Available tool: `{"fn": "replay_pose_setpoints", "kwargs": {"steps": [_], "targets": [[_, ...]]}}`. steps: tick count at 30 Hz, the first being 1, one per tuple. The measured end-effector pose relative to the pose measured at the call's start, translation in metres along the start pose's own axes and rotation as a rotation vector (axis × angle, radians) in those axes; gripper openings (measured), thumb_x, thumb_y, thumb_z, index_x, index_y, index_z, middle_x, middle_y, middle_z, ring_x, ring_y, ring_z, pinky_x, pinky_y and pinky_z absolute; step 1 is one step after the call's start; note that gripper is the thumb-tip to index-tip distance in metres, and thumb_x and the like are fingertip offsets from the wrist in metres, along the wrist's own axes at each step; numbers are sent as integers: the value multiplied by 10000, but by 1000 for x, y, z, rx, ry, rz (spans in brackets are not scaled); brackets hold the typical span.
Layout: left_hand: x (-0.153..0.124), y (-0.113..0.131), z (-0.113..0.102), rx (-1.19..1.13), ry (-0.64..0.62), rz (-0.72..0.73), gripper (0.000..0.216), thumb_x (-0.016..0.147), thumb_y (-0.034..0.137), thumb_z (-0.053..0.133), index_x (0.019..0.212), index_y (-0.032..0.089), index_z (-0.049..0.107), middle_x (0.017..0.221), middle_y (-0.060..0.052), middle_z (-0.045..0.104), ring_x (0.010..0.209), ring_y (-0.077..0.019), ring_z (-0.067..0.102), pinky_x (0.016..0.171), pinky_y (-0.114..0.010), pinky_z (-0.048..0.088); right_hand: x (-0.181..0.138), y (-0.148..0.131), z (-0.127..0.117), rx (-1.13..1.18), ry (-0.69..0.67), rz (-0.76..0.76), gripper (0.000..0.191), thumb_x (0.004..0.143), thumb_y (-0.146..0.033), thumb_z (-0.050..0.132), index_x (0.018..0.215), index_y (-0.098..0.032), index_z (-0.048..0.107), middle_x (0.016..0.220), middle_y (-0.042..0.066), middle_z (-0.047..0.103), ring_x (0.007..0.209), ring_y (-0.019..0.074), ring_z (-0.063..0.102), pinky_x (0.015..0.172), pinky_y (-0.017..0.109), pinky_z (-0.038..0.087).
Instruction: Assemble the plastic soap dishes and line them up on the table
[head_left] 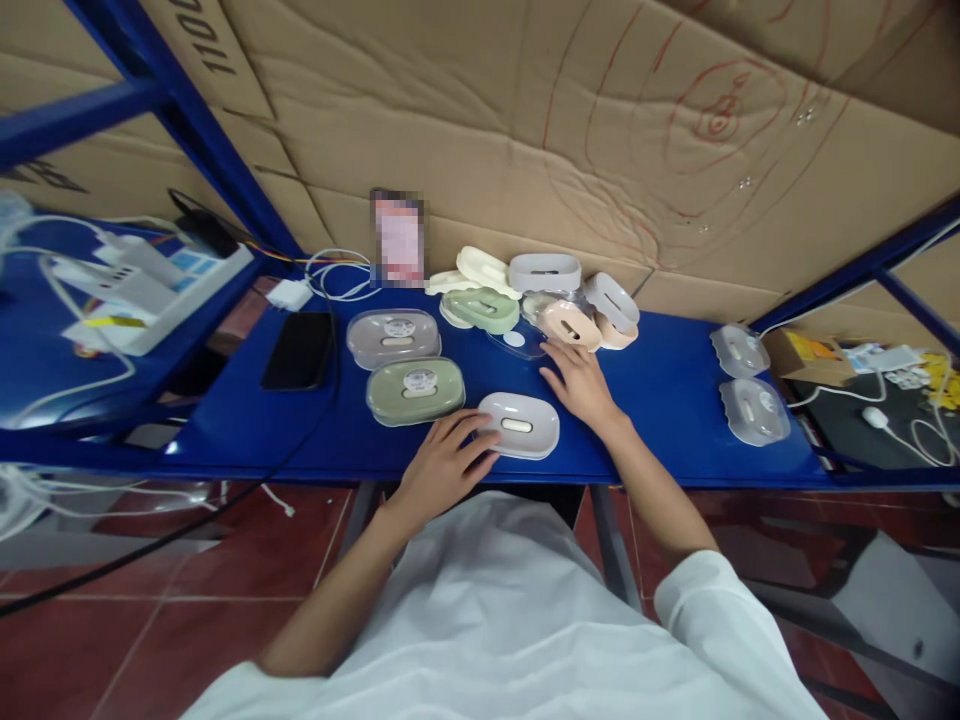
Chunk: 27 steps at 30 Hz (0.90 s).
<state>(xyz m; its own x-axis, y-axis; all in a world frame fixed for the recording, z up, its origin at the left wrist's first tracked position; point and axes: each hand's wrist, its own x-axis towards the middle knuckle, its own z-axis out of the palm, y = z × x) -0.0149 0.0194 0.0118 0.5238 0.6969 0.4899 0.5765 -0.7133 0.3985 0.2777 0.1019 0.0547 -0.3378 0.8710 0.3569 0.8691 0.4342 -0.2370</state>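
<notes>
My left hand (445,455) rests on the blue table (660,400), fingers spread and touching the left edge of a pale grey soap dish (519,426) near the front edge. My right hand (579,380) lies flat and open further back, its fingertips close to a peach-coloured soap dish (570,322) in a heap of loose dish parts (525,290). Left of my hands lie a green lidded soap dish (415,390) and a grey lidded one (393,338).
A black phone (298,350) lies at the left with a white charger (289,294) and cables. A power strip tray (142,285) sits far left. Two clear grey dishes (750,390) lie at the right. Cardboard lines the back. A blue frame post (195,120) rises at left.
</notes>
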Motion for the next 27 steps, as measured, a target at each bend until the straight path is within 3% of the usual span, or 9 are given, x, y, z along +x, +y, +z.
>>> {"fn": "replay_pose_setpoints", "kwargs": {"steps": [3, 6, 10, 12, 15, 17, 19, 22, 27], "targets": [[0, 0, -3, -7, 5, -11, 189, 1032, 258, 662, 1200, 263, 749, 1361, -94, 706, 1327, -285, 628, 1148, -487, 534, 19, 11, 4, 44, -62, -31, 277, 1074, -339, 559, 1151, -187, 777, 1310, 145, 769, 1321, 354, 646, 1132, 588, 488], [-2, -1, -3, -7, 34, -17, 185, 1024, 250, 672, 1195, 263, 741, 1378, -104, 683, 1321, -289, 628, 1137, -494, 543, 0, 14, -2, 329, -36, 4, 256, 1091, -415, 554, 1124, -229, 727, 1213, 99, 785, 1268, 288, 693, 1123, 515, 520], [-3, -3, -1, -30, 62, -14, 201, 1009, 234, 680, 1201, 267, 730, 1440, -118, 645, 1372, -300, 614, 1161, -515, 533, -54, 19, -7, 790, 94, 328, 325, 1087, -545, 536, 1214, -260, 627, 951, 32, 771, 937, 227, 778, 909, 420, 632], [-3, -2, -1, -46, 52, -15, 206, 1012, 224, 670, 1207, 267, 722, 1460, -114, 635, 1405, -297, 600, 1179, -512, 526, -79, 23, -7, 881, 149, 493, 378, 1082, -563, 526, 1284, -252, 599, 829, 5, 732, 791, 218, 764, 770, 388, 645], [-1, -2, -1, -49, 46, 1, 202, 1014, 222, 672, 1208, 250, 717, 1454, -118, 640, 1410, -295, 600, 1190, -501, 525, -106, 25, -9, 683, 325, 603, 515, 1054, -580, 556, 1431, -229, 571, 1062, 89, 766, 915, 242, 767, 791, 417, 656], [0, -1, -1, -40, 52, 8, 200, 1011, 223, 681, 1206, 239, 717, 1443, -124, 646, 1401, -299, 605, 1189, -501, 528, -116, 22, -13, 402, 390, 541, 583, 1045, -578, 581, 1511, -229, 558, 1451, 178, 651, 1280, 306, 684, 1034, 524, 604], [1, -1, -1, -39, 58, 9, 198, 1009, 221, 685, 1204, 235, 717, 1433, -126, 649, 1398, -302, 607, 1185, -502, 534, -120, 17, -18, 175, 282, 418, 618, 1031, -591, 620, 1550, -259, 563, 1693, 166, 444, 1557, 367, 447, 1236, 622, 432], [0, -1, 0, -58, 71, 11, 204, 1015, 219, 686, 1217, 227, 708, 1421, -130, 648, 1401, -302, 604, 1179, -495, 545, -120, 8, -21, 68, 61, 306, 632, 1007, -623, 658, 1542, -292, 597, 1703, 134, 456, 1594, 392, 402, 1282, 651, 366], [-6, -6, 3, -133, 88, -56, 378, 1033, 314, 697, 1406, 280, 643, 1493, -121, 608, 1333, -271, 663, 1146, -458, 581, -108, 1, -18, 241, 137, 261, 534, 1077, -532, 568, 1545, -275, 568, 1631, 129, 548, 1554, 332, 480, 1269, 587, 434]]}}
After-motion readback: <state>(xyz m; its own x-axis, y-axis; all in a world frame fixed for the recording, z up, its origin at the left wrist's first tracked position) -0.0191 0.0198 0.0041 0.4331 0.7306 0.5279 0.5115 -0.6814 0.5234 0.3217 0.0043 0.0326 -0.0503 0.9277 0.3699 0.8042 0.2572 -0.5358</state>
